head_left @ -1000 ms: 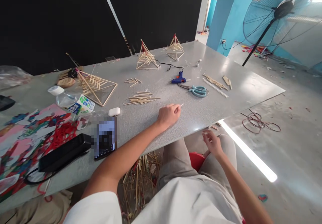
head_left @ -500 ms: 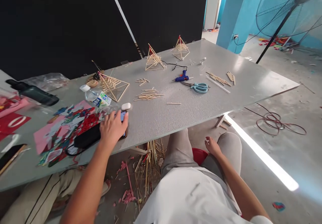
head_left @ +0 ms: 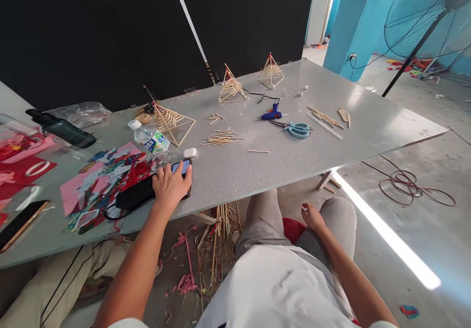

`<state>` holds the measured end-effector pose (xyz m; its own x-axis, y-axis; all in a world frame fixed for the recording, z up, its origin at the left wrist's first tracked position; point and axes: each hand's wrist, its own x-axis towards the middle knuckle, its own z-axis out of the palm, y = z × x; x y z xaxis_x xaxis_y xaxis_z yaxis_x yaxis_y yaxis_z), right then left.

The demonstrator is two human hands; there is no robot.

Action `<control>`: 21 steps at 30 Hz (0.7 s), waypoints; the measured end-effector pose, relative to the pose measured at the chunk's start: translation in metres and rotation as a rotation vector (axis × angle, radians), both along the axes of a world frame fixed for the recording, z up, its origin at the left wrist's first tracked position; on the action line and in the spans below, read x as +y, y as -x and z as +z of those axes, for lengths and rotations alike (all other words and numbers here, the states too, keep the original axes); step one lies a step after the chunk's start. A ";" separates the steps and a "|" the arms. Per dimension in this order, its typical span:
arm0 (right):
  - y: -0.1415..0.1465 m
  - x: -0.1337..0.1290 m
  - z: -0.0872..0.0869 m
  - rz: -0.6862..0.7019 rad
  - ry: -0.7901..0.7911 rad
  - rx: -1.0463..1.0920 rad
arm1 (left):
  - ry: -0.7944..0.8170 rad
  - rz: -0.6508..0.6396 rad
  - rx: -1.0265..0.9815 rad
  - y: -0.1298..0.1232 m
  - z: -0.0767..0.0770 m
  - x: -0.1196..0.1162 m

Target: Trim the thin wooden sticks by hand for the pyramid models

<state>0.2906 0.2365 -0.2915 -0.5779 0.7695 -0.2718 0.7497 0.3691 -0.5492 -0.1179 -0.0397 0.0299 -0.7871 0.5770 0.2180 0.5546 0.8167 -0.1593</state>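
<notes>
My left hand (head_left: pixel 171 184) lies over a smartphone (head_left: pixel 180 167) with a lit screen, flat on the table. Its fingers are apart and touch the phone, covering much of it; no lift is visible. A black pouch (head_left: pixel 135 194) sits just left of that hand, and a white earbud case (head_left: pixel 190 152) lies beyond the phone. Down by my thigh rests my right hand (head_left: pixel 312 216), its fingers loosely curled and apart, holding nothing.
Three stick pyramids (head_left: pixel 232 88) stand along the table's back. Loose sticks (head_left: pixel 223 138), a blue glue gun (head_left: pixel 270 113) and blue-handled scissors (head_left: pixel 297 130) lie mid-table. A plastic bottle (head_left: pixel 149 137) and colored scraps (head_left: pixel 106 180) occupy the left. Another person's leg (head_left: pixel 69 284) shows below.
The view has shifted slightly, so the table appears farther right. My left hand stays on the phone, and my right hand stays by my thigh.
</notes>
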 end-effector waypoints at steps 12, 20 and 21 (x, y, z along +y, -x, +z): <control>0.049 -0.031 0.146 0.647 -0.337 0.591 | -0.114 -1.835 0.056 -0.190 -0.007 0.079; 0.111 -0.054 0.264 1.070 -0.677 0.880 | 0.070 -2.268 -0.015 -0.219 -0.089 0.035; 0.121 -0.058 0.272 1.100 -0.708 0.895 | 0.078 -2.245 -0.008 -0.210 -0.093 0.025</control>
